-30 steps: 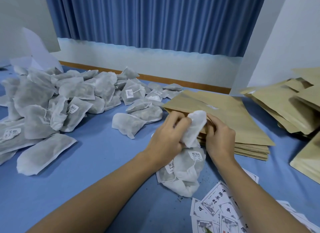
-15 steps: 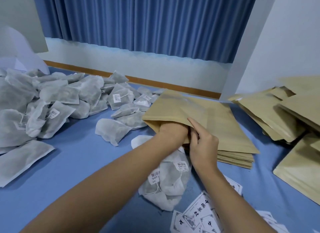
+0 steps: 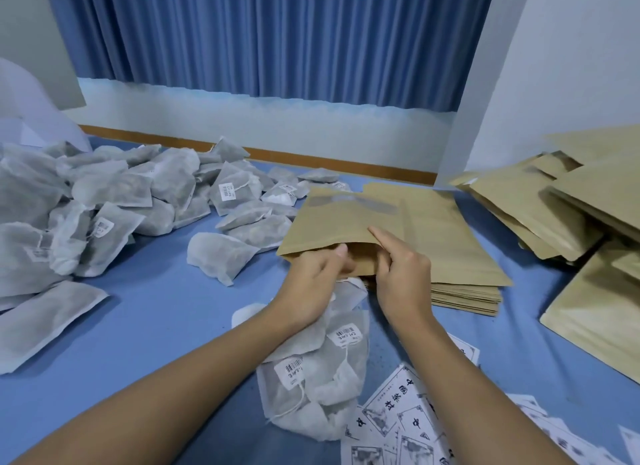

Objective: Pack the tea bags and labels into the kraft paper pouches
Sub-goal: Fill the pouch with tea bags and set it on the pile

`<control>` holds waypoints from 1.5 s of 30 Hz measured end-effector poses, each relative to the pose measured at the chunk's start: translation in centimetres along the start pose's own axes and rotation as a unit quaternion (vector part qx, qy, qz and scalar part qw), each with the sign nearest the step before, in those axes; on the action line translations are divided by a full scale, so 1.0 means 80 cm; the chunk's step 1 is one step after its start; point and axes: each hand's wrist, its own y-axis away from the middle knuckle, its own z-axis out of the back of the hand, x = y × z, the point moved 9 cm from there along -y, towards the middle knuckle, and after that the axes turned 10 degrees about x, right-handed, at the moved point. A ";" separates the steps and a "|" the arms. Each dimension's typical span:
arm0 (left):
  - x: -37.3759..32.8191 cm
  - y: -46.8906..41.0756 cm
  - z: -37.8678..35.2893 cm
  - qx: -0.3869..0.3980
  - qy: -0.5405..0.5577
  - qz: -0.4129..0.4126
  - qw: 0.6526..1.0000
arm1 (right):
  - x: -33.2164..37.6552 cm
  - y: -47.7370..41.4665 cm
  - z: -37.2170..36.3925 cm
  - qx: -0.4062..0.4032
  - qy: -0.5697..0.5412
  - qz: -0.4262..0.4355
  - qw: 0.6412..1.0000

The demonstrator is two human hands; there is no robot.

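- The right hand (image 3: 401, 277) is pinching the near lip of the top pouch (image 3: 349, 218). Its index finger is lying straight along the paper, and the mouth is gaping open.
- The left hand (image 3: 313, 279) is sitting at that mouth with its fingers curled and tucked inside and its thumb on the edge. I cannot tell whether it is gripping anything in there.
- The pouch is lying on a stack (image 3: 465, 293) of flat pouches, with its mouth facing the person.
- A clump of tea bags (image 3: 322, 385) with barcode tags is lying under the left wrist, touching the near edge of the stack.
- Printed labels (image 3: 398, 412) are lying fanned out just right of the clump, partly under the right forearm.
- A large heap (image 3: 104, 205) of more tea bags is sprawling across the left of the blue surface (image 3: 156, 326).
- A loose pile (image 3: 554, 201) of other pouches is lying at the right, apart from the stack.
- A blue curtain (image 3: 277, 38) is hanging behind.
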 end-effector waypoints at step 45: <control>0.094 -0.130 -0.046 0.194 -0.347 0.199 0.896 | 0.027 0.002 -0.024 0.055 0.022 0.082 0.995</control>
